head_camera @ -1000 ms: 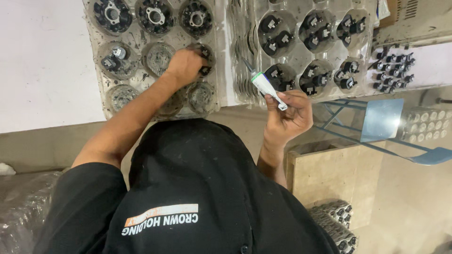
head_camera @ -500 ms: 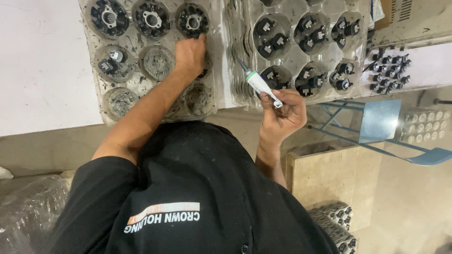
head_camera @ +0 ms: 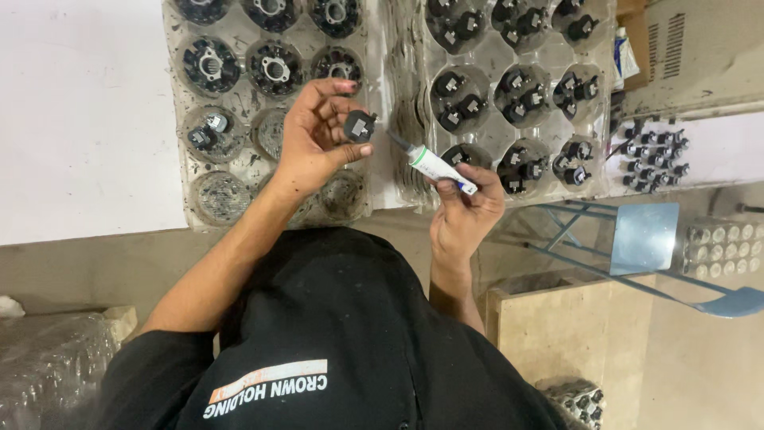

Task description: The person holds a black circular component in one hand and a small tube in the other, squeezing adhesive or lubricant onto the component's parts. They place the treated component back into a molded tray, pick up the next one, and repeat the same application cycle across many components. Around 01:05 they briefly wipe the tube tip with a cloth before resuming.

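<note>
The left hand (head_camera: pixel 314 139) pinches a small black round part (head_camera: pixel 360 126); the right hand (head_camera: pixel 465 215) grips a white tube (head_camera: pixel 434 166).

small black part (head_camera: pixel 360 126) | held aloft | white tube (head_camera: pixel 432 165) | nozzle toward part

White tabletop (head_camera: pixel 79 119) above a beige floor (head_camera: pixel 700 366); blue metal frame (head_camera: pixel 629 247) and pale stone block (head_camera: pixel 557 326) stand at right.

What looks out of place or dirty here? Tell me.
Nothing is spilled or broken. The clear tray under the left hand is smeared with dark grime. That hand holds a small black part; the right hand holds a white tube.
</note>
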